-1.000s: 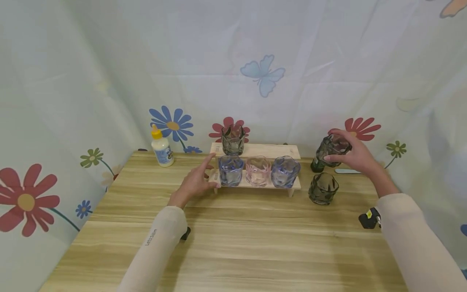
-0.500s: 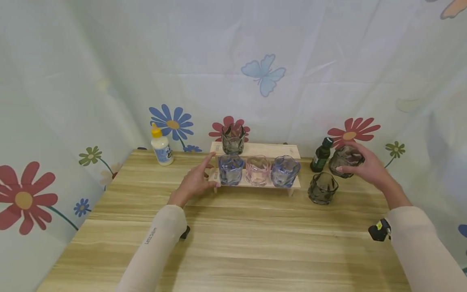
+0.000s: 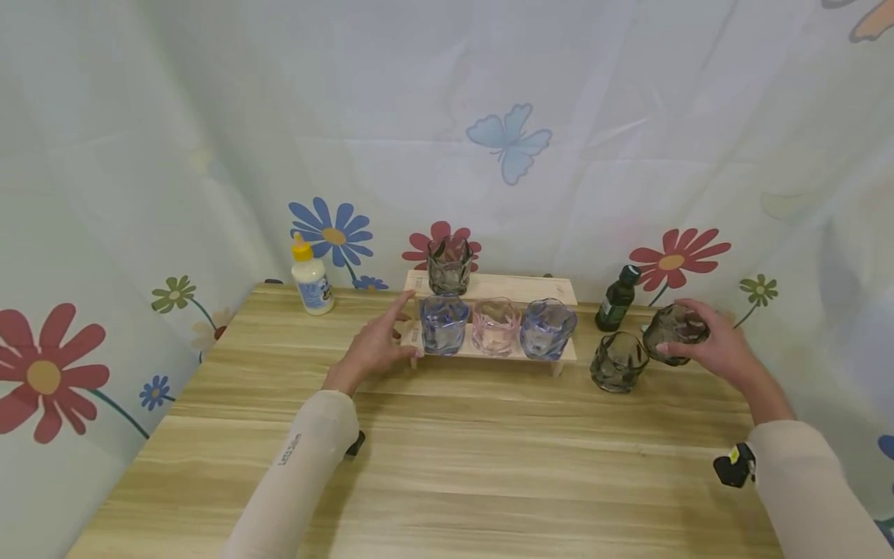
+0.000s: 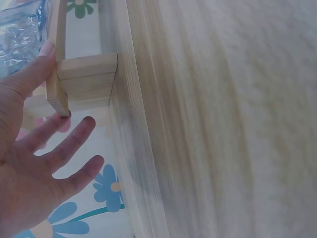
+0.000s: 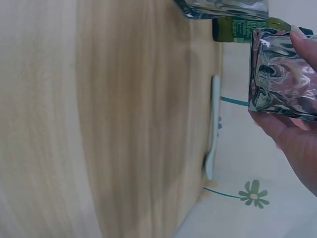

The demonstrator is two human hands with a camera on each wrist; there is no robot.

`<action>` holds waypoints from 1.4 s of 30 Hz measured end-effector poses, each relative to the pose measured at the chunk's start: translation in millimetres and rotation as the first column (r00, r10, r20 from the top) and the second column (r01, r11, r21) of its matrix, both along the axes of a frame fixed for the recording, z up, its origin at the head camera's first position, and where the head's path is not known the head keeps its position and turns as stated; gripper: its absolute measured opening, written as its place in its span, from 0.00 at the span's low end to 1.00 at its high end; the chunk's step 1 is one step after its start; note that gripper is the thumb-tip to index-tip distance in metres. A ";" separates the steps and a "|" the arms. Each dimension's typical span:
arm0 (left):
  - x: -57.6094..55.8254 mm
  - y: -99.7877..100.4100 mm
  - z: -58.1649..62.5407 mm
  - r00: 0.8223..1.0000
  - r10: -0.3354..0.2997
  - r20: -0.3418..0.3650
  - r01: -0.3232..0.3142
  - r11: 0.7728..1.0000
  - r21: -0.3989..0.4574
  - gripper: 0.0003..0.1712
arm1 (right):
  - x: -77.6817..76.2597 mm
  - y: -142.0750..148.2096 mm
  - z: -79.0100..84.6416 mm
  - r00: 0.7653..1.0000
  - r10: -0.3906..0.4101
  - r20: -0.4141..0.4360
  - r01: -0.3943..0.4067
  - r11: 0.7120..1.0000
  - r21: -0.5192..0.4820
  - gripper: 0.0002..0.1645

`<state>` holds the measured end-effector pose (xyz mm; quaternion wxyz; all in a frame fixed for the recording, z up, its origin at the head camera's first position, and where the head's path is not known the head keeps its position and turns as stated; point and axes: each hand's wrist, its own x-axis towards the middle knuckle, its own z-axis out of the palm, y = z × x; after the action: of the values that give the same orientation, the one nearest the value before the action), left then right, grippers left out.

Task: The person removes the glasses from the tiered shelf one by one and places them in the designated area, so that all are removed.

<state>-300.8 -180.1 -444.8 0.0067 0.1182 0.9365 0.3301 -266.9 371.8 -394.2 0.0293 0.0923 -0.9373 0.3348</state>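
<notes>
the head view is evenly lit, flat and slightly grey, with soft shadows on the table [image 3: 503, 458] and pale sheen on the curtain [image 3: 628, 124]. in the left wrist view, the nearest wood grain blurs; in the right, highlights glint on the smoky glass [image 5: 280, 74].

left arm [image 3: 296, 473] and right arm [image 3: 813, 489] reach forward, left grip [image 3: 375, 347] spread, right grip [image 3: 721, 347] curled.

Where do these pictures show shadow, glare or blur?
Head view: soft shadow on the wooden tabletop beside the left sleeve; left wrist view: tabletop grain blurred and pale toward the right; right wrist view: bright glints on the held smoky tumbler.
</notes>
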 end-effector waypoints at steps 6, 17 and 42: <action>0.5 1.6 -0.8 1.000 -0.001 -0.005 0.001 1.000 -0.002 0.63 | 4.1 2.9 -18.0 1.000 -0.002 -0.009 0.002 1.000 -0.001 0.55; -0.5 2.7 -0.2 1.000 0.008 0.009 -0.008 1.000 -0.003 0.63 | 9.8 4.9 -42.4 1.000 -0.002 0.013 0.002 1.000 -0.020 0.53; 0.9 2.6 0.3 1.000 0.021 -0.014 -0.021 1.000 -0.016 0.64 | 12.7 8.3 -53.7 0.999 0.019 0.051 -0.016 0.998 -0.058 0.55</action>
<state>-300.0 -177.5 -444.5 -0.0021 0.1106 0.9404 0.3217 -254.3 380.1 -447.9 0.0050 0.0909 -0.9269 0.3642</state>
